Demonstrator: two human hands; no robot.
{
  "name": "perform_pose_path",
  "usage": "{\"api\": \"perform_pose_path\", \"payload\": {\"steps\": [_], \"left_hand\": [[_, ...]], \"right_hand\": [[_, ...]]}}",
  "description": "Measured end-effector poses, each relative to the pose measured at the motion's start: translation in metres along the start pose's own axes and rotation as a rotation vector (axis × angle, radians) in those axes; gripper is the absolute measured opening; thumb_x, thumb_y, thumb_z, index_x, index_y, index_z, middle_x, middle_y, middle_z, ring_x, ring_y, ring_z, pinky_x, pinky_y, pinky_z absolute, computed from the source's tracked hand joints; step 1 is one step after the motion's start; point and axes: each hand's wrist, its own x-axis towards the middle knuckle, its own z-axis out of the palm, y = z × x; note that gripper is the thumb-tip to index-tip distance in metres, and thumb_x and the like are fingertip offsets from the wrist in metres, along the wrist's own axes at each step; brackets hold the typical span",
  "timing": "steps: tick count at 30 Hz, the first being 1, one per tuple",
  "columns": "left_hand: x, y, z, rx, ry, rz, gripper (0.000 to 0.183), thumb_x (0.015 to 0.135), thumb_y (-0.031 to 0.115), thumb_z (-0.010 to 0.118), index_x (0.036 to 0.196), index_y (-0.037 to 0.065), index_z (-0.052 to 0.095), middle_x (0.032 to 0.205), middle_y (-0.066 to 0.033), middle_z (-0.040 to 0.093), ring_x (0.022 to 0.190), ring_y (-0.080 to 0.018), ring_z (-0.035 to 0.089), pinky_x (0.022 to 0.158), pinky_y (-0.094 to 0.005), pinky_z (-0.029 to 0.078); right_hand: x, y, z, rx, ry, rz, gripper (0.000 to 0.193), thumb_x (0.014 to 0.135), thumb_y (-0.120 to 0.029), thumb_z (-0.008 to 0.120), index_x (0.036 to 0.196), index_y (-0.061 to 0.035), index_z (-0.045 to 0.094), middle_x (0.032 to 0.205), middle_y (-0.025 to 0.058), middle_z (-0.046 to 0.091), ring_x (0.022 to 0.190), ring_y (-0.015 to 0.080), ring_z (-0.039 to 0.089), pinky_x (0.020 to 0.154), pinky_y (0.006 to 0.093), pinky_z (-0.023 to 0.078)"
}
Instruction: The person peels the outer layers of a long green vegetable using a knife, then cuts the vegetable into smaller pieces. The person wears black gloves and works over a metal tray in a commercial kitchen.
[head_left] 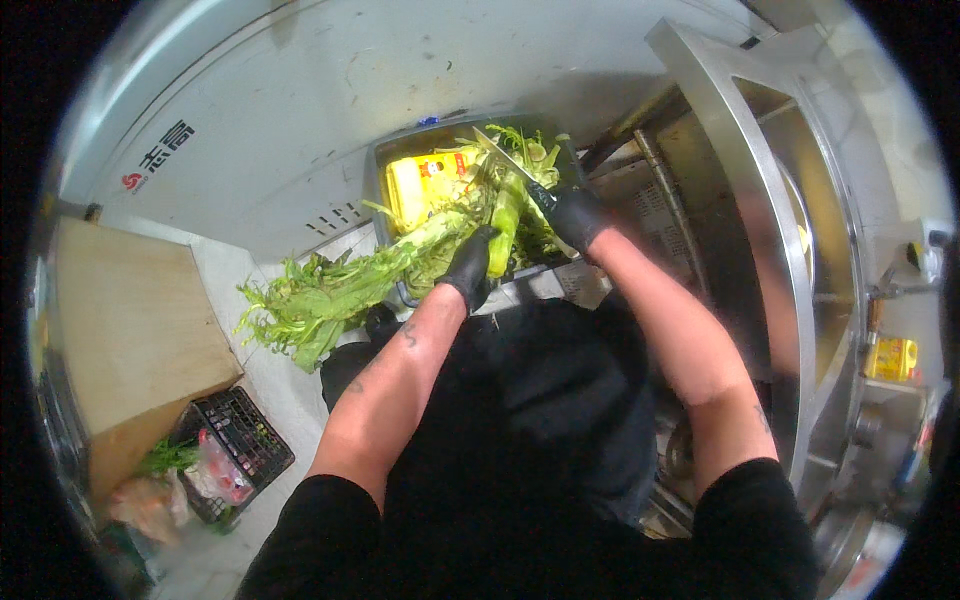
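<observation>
My left hand (pixel 470 268), in a black glove, is closed around a thick pale-green celtuce stalk (pixel 506 222), held tilted over a dark bin. A knife (pixel 507 157) is gripped in my black-gloved right hand (pixel 577 216), its blade pointing up and left by the stalk's upper part. Whether the edge touches the stalk is hard to tell. Long leafy greens (pixel 325 300) spread left from beside my left hand, past the bin's rim. Inside the bin (pixel 379 160) lie green peelings and leaves, next to a yellow package (pixel 442 182).
A pale metal panel (pixel 330 110) rises behind the bin. Metal shelving (pixel 790 250) stands close on my right. To the left are a tan board (pixel 140 310) and a black crate (pixel 243 440), with bagged food and greens beside it.
</observation>
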Motion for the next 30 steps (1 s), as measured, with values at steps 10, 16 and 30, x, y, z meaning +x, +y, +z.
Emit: {"api": "perform_pose_path", "payload": {"steps": [10, 16, 30], "left_hand": [[-0.004, -0.011, -0.012, -0.294, -0.190, -0.015, 0.034, 0.101, 0.033, 0.053, 0.126, 0.010, 0.057, 0.112, -0.0077, 0.067, 0.098, -0.0217, 0.065, 0.082, -0.0378, 0.057], [-0.003, -0.012, -0.008, -0.203, -0.198, 0.023, 0.040, 0.103, 0.041, 0.044, 0.123, 0.009, 0.057, 0.113, -0.0095, 0.066, 0.098, -0.0224, 0.065, 0.084, -0.0394, 0.056], [-0.010, -0.007, 0.005, -0.363, -0.152, -0.007, 0.039, 0.105, 0.036, 0.039, 0.126, 0.007, 0.056, 0.118, -0.0117, 0.066, 0.102, -0.0251, 0.066, 0.089, -0.0426, 0.058]], "right_hand": [[-0.088, -0.013, 0.040, -0.191, 0.213, -0.101, 0.021, 0.089, -0.021, 0.059, 0.101, -0.0058, 0.067, 0.088, 0.0236, 0.069, 0.082, 0.0414, 0.068, 0.073, 0.0510, 0.054], [-0.106, -0.028, 0.061, -0.233, 0.189, -0.122, 0.019, 0.088, -0.020, 0.057, 0.094, -0.0073, 0.069, 0.080, 0.0197, 0.069, 0.071, 0.0389, 0.069, 0.065, 0.0496, 0.055], [-0.066, -0.005, 0.062, -0.288, 0.282, -0.225, 0.026, 0.091, -0.015, 0.050, 0.111, -0.0094, 0.066, 0.091, 0.0196, 0.070, 0.079, 0.0384, 0.069, 0.070, 0.0491, 0.055]]}}
